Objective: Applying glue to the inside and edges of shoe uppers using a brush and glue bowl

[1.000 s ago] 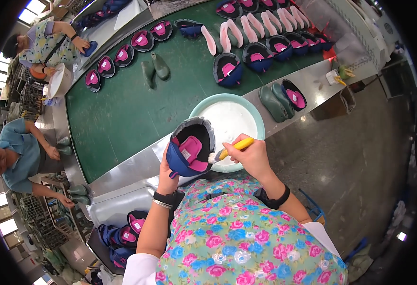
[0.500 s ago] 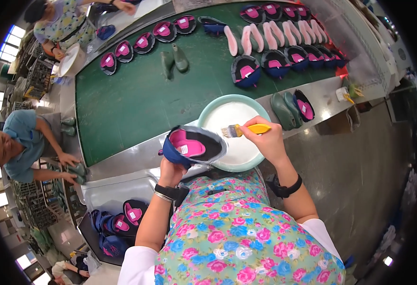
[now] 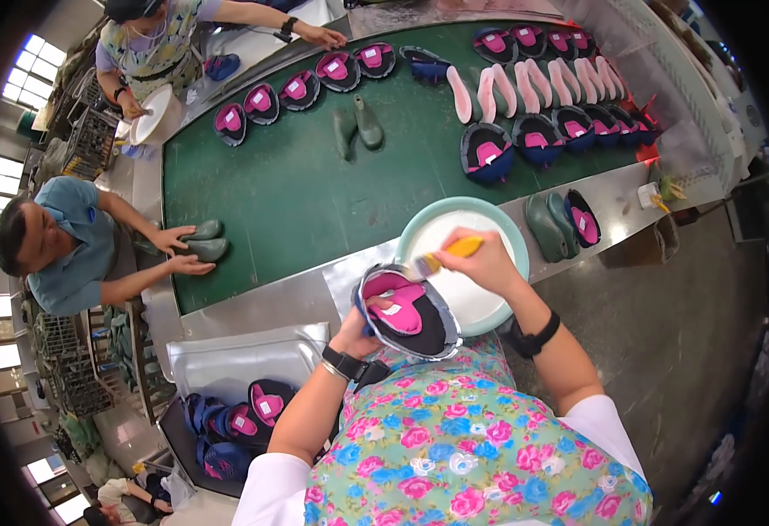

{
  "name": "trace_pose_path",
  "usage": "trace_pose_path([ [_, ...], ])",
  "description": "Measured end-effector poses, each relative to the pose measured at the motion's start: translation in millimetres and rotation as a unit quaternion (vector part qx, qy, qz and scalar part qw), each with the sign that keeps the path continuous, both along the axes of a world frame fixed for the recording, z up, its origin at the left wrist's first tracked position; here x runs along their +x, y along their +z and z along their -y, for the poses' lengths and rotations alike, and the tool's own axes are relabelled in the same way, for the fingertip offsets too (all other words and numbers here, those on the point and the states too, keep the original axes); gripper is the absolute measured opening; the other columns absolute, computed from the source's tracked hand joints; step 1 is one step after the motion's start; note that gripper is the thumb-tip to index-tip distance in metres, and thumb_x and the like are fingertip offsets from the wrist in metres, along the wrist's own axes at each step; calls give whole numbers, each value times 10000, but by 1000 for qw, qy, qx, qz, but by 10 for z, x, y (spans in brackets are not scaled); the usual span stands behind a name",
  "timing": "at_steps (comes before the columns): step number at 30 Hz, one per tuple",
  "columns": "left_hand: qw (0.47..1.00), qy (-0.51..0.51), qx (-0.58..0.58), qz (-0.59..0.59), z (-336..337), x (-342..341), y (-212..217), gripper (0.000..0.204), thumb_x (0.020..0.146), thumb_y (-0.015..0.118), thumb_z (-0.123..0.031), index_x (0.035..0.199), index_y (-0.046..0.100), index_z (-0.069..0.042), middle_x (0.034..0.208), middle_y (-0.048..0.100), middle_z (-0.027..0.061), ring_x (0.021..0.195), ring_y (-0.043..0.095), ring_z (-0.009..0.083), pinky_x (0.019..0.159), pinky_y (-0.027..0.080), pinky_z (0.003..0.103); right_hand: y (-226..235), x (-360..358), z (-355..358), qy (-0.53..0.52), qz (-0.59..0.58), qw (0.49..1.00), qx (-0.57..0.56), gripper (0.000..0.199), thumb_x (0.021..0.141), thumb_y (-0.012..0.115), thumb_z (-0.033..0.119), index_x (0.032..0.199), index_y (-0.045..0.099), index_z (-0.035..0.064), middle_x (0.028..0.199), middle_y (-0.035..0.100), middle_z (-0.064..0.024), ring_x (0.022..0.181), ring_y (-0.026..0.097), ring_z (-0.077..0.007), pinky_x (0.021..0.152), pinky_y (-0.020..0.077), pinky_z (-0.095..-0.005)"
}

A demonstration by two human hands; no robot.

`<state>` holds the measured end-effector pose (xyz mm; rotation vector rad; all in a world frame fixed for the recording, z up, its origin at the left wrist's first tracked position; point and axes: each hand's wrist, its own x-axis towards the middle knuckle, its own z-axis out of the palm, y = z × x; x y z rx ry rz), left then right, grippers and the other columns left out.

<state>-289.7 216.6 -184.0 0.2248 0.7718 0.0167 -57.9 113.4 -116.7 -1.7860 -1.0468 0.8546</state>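
My left hand grips a navy shoe upper with a pink and black inside, its opening turned up toward me. Pinched in my right hand is a paintbrush with a yellow handle. Its bristles are at the far rim of the upper and look to be touching it. Just beyond and to the right stands a pale green basin of white liquid, partly behind my right hand.
A green conveyor belt carries shoe uppers, pink insoles and dark green shoe lasts. More lasts stand right of the basin. A bin of uppers is at lower left. A co-worker handles lasts; another works at far left.
My left hand has tilted and turned the upper. The brush has come from over the basin to the upper's rim. The co-worker at left has moved a pair of lasts onto the belt.
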Motion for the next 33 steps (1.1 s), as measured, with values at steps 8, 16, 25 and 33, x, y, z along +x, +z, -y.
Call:
trace_pose_path([
  [8, 936, 93, 339, -1, -1097, 17, -675, 326, 910, 433, -119, 1236, 446, -136, 1041, 628, 75, 965, 620, 209, 741, 545, 357, 1, 95, 423, -273, -92, 956, 49, 115, 821, 697, 99, 824, 645, -3, 714, 652, -49, 644, 617, -88, 579, 477, -227],
  [16, 929, 132, 332, -101, -1986, 1060, -2019, 498, 915, 375, 36, 1358, 206, -116, 1211, 485, 169, 905, 646, 303, 747, 584, 419, -63, -35, 366, -346, -62, 936, -14, 97, 869, 635, 67, 885, 639, -28, 777, 645, -55, 667, 614, -103, 620, 485, -224],
  [25, 400, -103, 855, -312, -1945, 173, -1426, 388, 742, 595, 14, 1125, 555, -31, 1015, 561, 145, 971, 513, 332, 860, 439, 398, 15, 185, 111, -260, 54, 962, 61, 171, 923, 540, 86, 820, 603, -34, 890, 638, -89, 819, 584, -141, 746, 456, -267],
  [33, 218, -449, 827, -258, -2469, 14, -1802, 614, 628, 764, -107, 1172, 491, -25, 1029, 557, 136, 1018, 527, 297, 863, 444, 384, -34, 194, 77, -263, -1, 963, 64, 191, 939, 522, 99, 841, 617, -33, 866, 636, -74, 761, 560, -109, 686, 436, -243],
])
